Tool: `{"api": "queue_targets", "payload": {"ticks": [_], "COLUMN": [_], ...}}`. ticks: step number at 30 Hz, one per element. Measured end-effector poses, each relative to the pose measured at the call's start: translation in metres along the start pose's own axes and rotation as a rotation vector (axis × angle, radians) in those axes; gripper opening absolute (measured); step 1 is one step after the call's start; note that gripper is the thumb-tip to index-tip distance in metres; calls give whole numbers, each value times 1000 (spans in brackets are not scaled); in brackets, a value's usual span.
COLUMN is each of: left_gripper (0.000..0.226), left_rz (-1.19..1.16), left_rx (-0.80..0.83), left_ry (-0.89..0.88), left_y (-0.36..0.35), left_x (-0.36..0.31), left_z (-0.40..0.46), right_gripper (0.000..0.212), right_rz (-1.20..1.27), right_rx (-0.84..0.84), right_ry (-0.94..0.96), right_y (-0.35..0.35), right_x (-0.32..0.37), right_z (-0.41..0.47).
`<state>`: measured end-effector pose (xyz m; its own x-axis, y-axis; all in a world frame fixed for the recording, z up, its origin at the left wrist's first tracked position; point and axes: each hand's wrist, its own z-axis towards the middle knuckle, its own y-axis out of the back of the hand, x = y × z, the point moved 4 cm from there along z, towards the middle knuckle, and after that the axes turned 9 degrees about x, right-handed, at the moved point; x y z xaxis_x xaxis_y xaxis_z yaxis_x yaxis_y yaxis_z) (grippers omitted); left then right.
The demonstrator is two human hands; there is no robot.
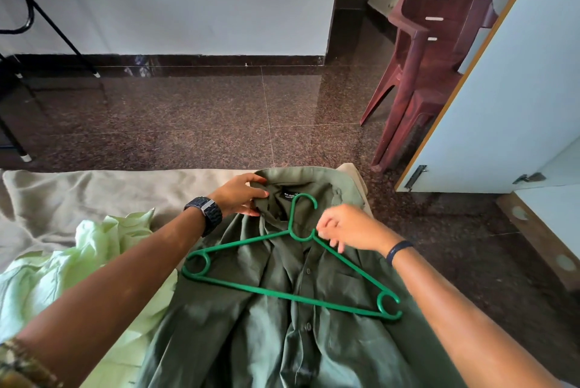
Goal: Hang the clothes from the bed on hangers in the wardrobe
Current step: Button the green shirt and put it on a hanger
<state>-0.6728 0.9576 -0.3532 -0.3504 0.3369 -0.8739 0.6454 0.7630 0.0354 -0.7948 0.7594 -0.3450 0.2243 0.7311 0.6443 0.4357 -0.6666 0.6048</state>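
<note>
The left hand (240, 194) pinches the dark green button-up cotton shirt (282, 309) collar at the bed (94, 189) edge; the right hand (345, 227) grips the green plastic hanger (282, 292) neck. The collar should stay lifted so one hanger arm slides inside.

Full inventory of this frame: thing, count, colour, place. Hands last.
shirt: 1, dark green, spread on the bed, collar away from the person
hanger: 1, green plastic, lying on the shirt
garment: 1, pale green, crumpled left of the shirt
bed sheet: 1, beige
chairs: a stack, maroon plastic, on the floor at right
wardrobe door: 1, pale with wood edge, open at far right
metal frame: 1, black, far left
left hand: grips the shirt collar
right hand: touches the hanger near its neck
</note>
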Motion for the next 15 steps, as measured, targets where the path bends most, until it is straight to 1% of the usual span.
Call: {"api": "queue_targets", "payload": {"ticks": [1,2,3,5,7,8,9,11,13,15], "left_gripper": [34,36,38,41,43,44,45,47,48,49], "left_rz": [17,35,53,80,118,136,144,126,104,109], "left_rx": [-16,-32,-46,-68,-95,-107,-113,-106,-77,-53], "left_ry": [-1,-1,-4,-15,-32,-36,-35,-21,8,35], "left_y": [1,2,3,6,9,10,11,13,16,18], "left_x": [3,5,6,7,7,7,6,7,7,6], "left_z": [1,1,0,-3,-5,-6,-8,-8,-9,-11], "right_gripper": [18,28,32,25,12,6,6,13,17,18], "right_rz": [-105,-200,-249,-255,-261,-220,-155,-55,-34,-65], "right_rx": [44,42,7,-40,-2,14,14,-35,-94,-148], "right_ry": [-70,-119,-127,-83,-64,-43,-14,42,92,124], "right_y": [-11,-19,-24,-28,-23,-18,-13,7,34,65], "right_x": [-8,-15,-17,-16,-12,-8,-2,13,25,30], "right_z": [0,2,0,-3,-6,-8,-13,-25,-39,-52]}}
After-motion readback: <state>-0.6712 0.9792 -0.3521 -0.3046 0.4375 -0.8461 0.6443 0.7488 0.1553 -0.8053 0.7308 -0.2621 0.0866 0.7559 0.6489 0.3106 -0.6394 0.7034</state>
